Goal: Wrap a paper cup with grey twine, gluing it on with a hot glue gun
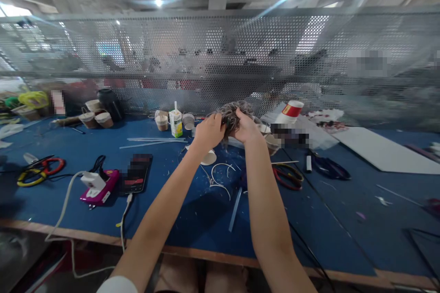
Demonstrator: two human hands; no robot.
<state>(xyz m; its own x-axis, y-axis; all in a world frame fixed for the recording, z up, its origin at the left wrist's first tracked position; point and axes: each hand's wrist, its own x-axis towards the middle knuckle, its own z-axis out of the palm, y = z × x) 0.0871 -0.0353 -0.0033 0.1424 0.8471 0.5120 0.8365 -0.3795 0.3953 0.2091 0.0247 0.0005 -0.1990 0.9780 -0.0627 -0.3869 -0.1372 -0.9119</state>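
Both my hands hold a shaggy bundle of grey-brown strands (237, 109) up above the middle of the blue table. My left hand (210, 131) has its fingers curled against the bundle's left side. On the right side, my right hand (248, 127) grips it with the thumb pointing up. What the bundle is made of, and the fingertips behind it, I cannot make out. Beneath my hands lie a pale round piece (208, 158), curved white strips (220, 175) and a clear flat strip (235, 209).
A magenta power strip (103, 187) and a phone (137, 174) lie left, with cables. Scissors rest at far left (41, 171) and right (290, 176). A drink carton (176, 122) and small pots (104, 119) stand behind. A white board (388, 151) lies right. Perforated metal screen (192, 64) backs the table.
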